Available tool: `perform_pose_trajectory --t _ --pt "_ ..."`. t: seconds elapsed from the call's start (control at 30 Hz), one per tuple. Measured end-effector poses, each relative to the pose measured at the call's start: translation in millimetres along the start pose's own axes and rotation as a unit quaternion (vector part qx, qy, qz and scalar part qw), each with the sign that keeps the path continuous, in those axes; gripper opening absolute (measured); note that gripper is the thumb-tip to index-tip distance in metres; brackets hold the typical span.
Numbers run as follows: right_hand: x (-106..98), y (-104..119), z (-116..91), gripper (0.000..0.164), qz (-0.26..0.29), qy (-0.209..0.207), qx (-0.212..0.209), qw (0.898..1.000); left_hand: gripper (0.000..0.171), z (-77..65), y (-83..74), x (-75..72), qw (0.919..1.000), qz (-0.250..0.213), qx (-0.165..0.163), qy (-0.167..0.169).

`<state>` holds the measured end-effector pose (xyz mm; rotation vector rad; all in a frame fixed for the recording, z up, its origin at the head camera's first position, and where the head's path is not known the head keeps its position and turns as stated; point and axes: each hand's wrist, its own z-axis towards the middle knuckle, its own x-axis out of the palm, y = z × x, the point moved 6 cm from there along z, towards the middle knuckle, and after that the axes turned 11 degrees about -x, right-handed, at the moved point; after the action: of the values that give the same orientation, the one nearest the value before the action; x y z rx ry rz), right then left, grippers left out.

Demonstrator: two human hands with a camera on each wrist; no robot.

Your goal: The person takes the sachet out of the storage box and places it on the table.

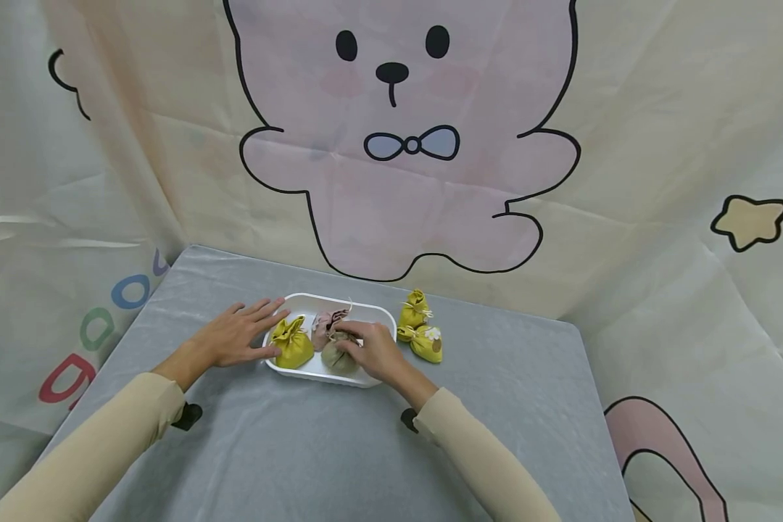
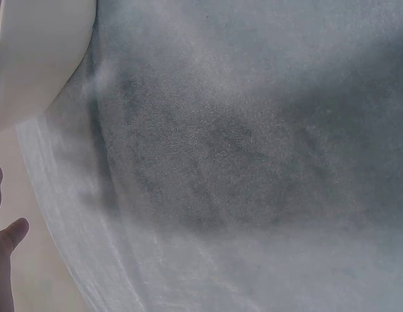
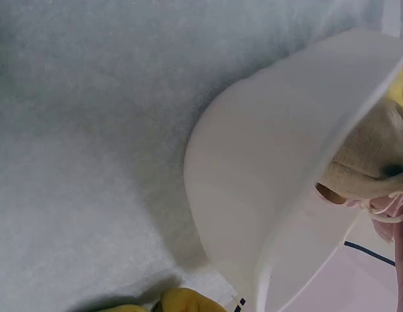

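A white tray holds several small drawstring pouches. My right hand pinches the gathered neck of a beige cloth pouch, which is inside the tray. Behind it is a pink pouch, partly covered by the right hand and the beige pouch. At the tray's left end sits a yellow pouch. My left hand lies with spread, fairly straight fingers over the tray's left rim, beside that yellow pouch. The right wrist view shows the beige pouch above the tray wall.
Two more yellow pouches, one farther back and one nearer, lie on the table just right of the tray. A grey cloth covers the table. Behind its far edge hangs a printed curtain with a bear.
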<state>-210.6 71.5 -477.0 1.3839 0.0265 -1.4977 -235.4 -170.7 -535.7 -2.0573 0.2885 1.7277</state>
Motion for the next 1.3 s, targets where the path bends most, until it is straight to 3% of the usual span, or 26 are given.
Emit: perform_pose_trajectory --t 0.27,0.57,0.93,1.3 --pt "-17.0 7.8 1.0 0.029 -0.001 -0.025 -0.026 0.999 0.084 -0.4 0.3 1.0 1.0000 -0.001 0.000 0.004" --pt "-35.8 12.2 -0.3 0.031 0.007 -0.030 -0.028 0.999 0.084 -0.5 -0.2 1.0 1.0000 -0.004 -0.002 0.009" --pt "-73.1 24.5 -3.4 0.027 -0.021 -0.089 -0.075 0.993 0.085 -0.1 2.9 3.2 0.9999 -0.002 -0.008 0.008" --pt "-95.4 11.9 -22.7 0.026 -0.021 -0.111 -0.059 0.992 0.085 0.1 2.2 2.7 0.9999 -0.002 -0.008 0.007"
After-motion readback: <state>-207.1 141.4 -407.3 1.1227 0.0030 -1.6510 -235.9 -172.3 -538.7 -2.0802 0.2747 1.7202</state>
